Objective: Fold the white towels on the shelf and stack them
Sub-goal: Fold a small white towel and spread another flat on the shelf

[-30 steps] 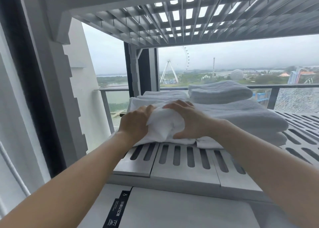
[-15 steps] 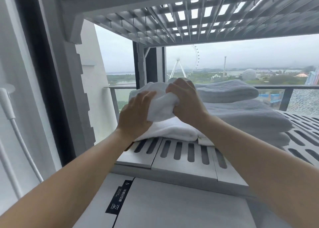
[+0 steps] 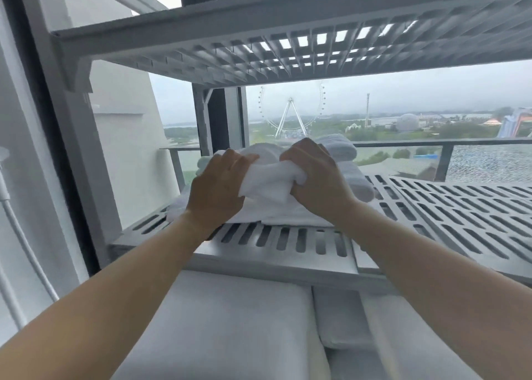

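White towel (image 3: pixel 269 179) is gripped in a bunch by both hands. The left hand (image 3: pixel 218 191) is curled round its 9 o'clock end and the right hand (image 3: pixel 319 182) is clenched on its 3 o'clock end. It is held just above a folded towel stack (image 3: pixel 288 217) laid on the slotted shelf (image 3: pixel 259 258). More folded towels (image 3: pixel 341 149) are seen behind, at 1 o'clock.
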Motion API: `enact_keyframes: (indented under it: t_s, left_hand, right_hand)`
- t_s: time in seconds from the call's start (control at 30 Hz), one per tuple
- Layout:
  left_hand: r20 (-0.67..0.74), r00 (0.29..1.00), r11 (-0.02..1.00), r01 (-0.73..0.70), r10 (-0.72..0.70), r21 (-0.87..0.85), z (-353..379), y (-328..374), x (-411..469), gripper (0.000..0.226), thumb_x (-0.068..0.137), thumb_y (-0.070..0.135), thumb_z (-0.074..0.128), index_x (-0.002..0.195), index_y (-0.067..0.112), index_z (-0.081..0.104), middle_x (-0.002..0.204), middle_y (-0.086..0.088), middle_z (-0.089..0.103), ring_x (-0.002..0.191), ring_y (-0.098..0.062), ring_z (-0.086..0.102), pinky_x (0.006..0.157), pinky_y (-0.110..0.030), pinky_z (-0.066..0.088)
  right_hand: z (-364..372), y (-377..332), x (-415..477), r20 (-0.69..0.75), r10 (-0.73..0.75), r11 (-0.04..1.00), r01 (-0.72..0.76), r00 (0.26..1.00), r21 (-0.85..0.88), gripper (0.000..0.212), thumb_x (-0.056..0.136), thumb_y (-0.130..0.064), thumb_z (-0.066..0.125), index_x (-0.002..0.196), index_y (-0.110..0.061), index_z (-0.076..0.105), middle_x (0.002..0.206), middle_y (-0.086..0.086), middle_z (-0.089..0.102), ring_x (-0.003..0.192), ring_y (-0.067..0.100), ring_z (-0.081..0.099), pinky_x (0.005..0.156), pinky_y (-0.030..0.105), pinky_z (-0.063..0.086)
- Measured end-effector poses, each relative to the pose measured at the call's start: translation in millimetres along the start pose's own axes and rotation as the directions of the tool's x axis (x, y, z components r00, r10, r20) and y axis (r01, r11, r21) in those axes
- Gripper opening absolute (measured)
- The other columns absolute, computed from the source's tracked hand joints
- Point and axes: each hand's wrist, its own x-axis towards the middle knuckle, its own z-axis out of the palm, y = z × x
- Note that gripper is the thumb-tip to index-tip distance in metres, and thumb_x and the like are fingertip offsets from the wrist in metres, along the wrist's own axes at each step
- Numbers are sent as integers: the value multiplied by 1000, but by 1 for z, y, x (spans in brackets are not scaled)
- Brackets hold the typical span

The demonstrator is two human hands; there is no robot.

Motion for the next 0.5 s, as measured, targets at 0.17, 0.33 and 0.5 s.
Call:
enact_keyframes:
  t_s: [0.17, 0.33, 0.5]
  left_hand:
    - [40, 999, 998, 8, -5, -68, 5, 87, 1, 75, 56, -3, 72, 118, 23, 39, 100, -9, 54, 90, -31, 54, 47, -35, 49]
    - [89, 996, 992, -2, 13, -123, 19, 169, 3, 73, 58, 2, 73, 119, 24, 39, 104, -7, 54, 93, -30, 54, 47, -35, 48]
    - [160, 981, 985, -90, 113, -145, 42, 238, 11, 79, 51, 11, 77, 120, 24, 42, 104, -7, 56, 90, -29, 57, 42, -31, 44]
  right_hand:
    - [-76, 22, -48, 24, 34, 997, -32, 999, -75, 29, 65, 2, 62, 92, -7, 65, 92, 11, 58, 82, 31, 53, 69, 33, 41]
    - [-141, 50, -99, 105, 147, 977, -128, 984, -171, 32, 65, 1, 65, 95, -11, 63, 96, 9, 57, 83, 31, 50, 69, 36, 41]
    - [-192, 87, -146, 196, 244, 945, -188, 950, -267, 41, 64, 4, 64, 102, -11, 63, 103, 10, 56, 91, 31, 49, 74, 40, 44]
